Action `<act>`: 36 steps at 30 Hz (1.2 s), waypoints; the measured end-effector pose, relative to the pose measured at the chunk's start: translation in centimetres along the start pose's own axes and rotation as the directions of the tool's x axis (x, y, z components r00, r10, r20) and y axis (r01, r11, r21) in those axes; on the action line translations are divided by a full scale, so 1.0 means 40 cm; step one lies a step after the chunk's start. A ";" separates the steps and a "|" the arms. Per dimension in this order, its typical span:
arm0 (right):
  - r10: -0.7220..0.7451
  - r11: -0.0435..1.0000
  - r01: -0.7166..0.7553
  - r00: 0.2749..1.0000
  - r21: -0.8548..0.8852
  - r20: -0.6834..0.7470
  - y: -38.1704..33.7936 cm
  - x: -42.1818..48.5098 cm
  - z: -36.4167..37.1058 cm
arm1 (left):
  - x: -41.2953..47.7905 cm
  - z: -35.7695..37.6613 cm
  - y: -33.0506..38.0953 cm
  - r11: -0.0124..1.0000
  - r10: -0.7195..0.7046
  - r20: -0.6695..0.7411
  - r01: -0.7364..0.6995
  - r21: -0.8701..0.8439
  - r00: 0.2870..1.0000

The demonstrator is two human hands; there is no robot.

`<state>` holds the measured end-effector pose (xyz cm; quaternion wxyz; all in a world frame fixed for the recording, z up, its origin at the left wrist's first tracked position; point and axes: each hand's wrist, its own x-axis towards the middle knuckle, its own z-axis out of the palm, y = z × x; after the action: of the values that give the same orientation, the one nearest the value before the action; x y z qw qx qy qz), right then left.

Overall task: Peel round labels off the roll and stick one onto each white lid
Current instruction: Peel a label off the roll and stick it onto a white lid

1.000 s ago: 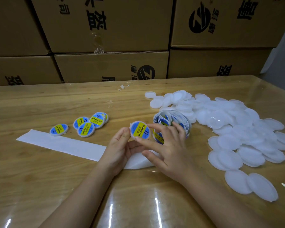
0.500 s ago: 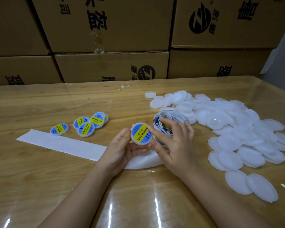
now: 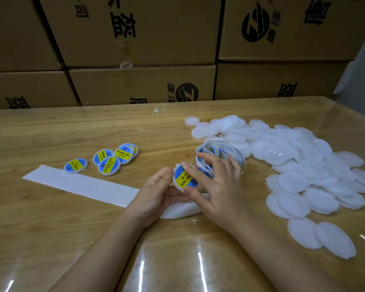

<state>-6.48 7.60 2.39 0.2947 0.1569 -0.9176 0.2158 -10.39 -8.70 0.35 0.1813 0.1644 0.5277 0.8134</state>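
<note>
My left hand (image 3: 156, 192) holds a white lid (image 3: 182, 178) upright by its rim, thumb on the left edge. A blue and yellow round label is on the lid's face. My right hand (image 3: 217, 182) lies over the lid from the right, its index finger pressing across the label. Just behind my right hand sits the roll of labels (image 3: 221, 152). Empty white backing strip (image 3: 82, 184) trails from under my hands to the left. A heap of plain white lids (image 3: 299, 165) covers the table's right side. Several labelled lids (image 3: 110, 161) lie at the left.
The wooden table (image 3: 72, 228) has a glossy clear cover. Stacked cardboard boxes (image 3: 143, 85) form a wall along its far edge. A small scrap (image 3: 157, 110) lies near the back.
The label has gone down flat onto the lid. My right hand has moved left over the lid and now presses the label. The lid has turned in my left hand.
</note>
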 end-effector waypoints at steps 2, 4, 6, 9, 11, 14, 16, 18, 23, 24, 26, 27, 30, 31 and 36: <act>-0.011 1.000 0.011 1.000 -0.001 0.018 0.001 0.001 -0.002 | 0.002 0.001 -0.001 1.000 0.005 -0.027 -0.006 -0.008 1.000; -0.046 0.999 0.046 0.998 -0.006 0.033 -0.005 -0.001 -0.001 | 0.005 -0.001 -0.003 1.000 0.026 -0.053 -0.027 -0.013 0.998; -0.086 0.996 0.086 0.996 -0.002 0.030 -0.010 -0.002 -0.001 | 0.007 -0.004 -0.002 0.999 0.050 -0.064 -0.051 -0.013 0.997; -0.119 0.993 0.119 0.993 0.004 0.016 -0.008 -0.002 -0.008 | 0.009 -0.008 0.000 0.997 0.078 -0.079 -0.080 -0.015 0.994; -0.114 0.993 0.114 0.994 0.008 0.001 -0.003 -0.002 -0.012 | 0.010 -0.011 0.004 0.995 0.095 -0.110 -0.098 -0.026 0.989; -0.089 0.996 0.089 0.995 0.006 -0.040 0.007 -0.002 -0.013 | 0.015 -0.014 0.010 0.994 0.096 -0.127 -0.101 -0.034 0.987; -0.055 0.998 0.055 0.996 0.001 -0.069 0.014 0.000 -0.012 | 0.014 -0.013 0.013 0.996 0.088 -0.120 -0.091 -0.022 0.989; -0.023 1.000 0.022 0.996 -0.017 -0.092 0.021 0.001 -0.010 | 0.011 -0.011 0.013 0.997 0.075 -0.102 -0.076 -0.010 0.992; 0.000 0.999 -0.005 0.995 -0.051 -0.099 0.027 0.001 -0.006 | 0.004 -0.005 0.001 0.998 0.021 -0.055 -0.017 0.063 0.998; -0.002 0.999 -0.003 0.995 -0.050 -0.096 0.026 0.001 -0.006 | 0.004 -0.002 0.000 0.996 0.006 -0.041 -0.002 0.094 0.999; -0.006 0.999 0.002 0.997 -0.046 -0.083 0.020 0.001 -0.005 | 0.001 0.003 0.001 0.990 -0.020 -0.012 0.022 0.136 1.000; -0.007 0.999 0.004 0.997 -0.043 -0.074 0.017 0.002 -0.004 | 0.001 0.005 0.003 0.990 -0.030 -0.007 0.030 0.141 1.000; -0.006 0.999 0.004 0.999 -0.041 -0.051 0.013 0.003 -0.005 | 0.002 0.002 0.001 0.989 -0.027 0.000 0.026 0.143 1.000; -0.003 0.999 0.001 0.999 -0.041 -0.045 0.014 0.002 -0.006 | 0.002 0.001 0.000 0.990 -0.023 0.001 0.023 0.142 1.000; -0.042 0.999 0.042 0.999 -0.029 -0.005 -0.001 0.000 -0.009 | 0.003 -0.003 -0.005 0.995 0.011 -0.014 -0.010 0.103 1.000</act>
<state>-6.29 7.76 2.65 0.3039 0.1715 -0.9163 0.1968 -10.54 -8.64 0.12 0.1644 0.1701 0.5695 0.7872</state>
